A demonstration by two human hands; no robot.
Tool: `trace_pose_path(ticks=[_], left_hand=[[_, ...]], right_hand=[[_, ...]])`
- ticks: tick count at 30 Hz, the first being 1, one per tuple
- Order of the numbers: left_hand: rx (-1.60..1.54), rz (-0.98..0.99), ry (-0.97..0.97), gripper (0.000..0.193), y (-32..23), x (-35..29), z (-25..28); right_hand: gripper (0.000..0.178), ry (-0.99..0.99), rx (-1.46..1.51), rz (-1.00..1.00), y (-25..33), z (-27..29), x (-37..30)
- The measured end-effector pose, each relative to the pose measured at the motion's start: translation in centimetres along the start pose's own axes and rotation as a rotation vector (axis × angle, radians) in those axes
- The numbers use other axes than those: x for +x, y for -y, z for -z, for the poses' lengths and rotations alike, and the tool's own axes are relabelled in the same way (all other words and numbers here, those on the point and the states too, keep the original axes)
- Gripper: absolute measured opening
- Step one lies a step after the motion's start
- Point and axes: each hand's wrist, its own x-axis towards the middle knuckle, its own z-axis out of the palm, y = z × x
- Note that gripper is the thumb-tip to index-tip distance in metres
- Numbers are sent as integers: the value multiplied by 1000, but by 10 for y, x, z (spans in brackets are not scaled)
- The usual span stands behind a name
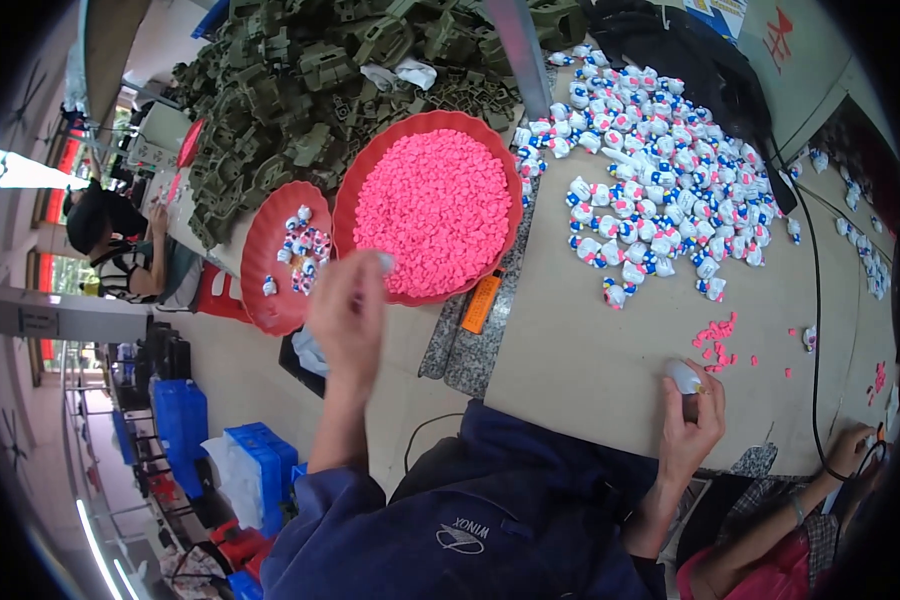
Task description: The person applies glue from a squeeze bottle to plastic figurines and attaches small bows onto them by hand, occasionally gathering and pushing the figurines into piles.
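Pink pieces (435,210): heaped in the red basin (345,205), beyond and rightward of the left hand (348,315), the nearer hand.
Left hand: over the basin's near rim, fingers blurred (together or apart, I cannot tell).
Right hand (695,425): clamped on a white bottle (682,376), long axis slanting, loose pink bits (715,345) just beyond.

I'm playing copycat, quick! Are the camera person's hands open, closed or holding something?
Left hand: blurred; can't tell open or closed, or whether it's holding anything.
Right hand: holding a small white object.
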Motion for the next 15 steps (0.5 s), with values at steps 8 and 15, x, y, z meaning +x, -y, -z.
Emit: trace_pose_path(ticks=[8,15], left_hand=[[558,332,73,30,141,14,33],[-251,-116,315,20,-51,-8,-45]], right_hand=[[31,-40,7,30,6,-3,3],[31,-63,-37,51,3,3,2]])
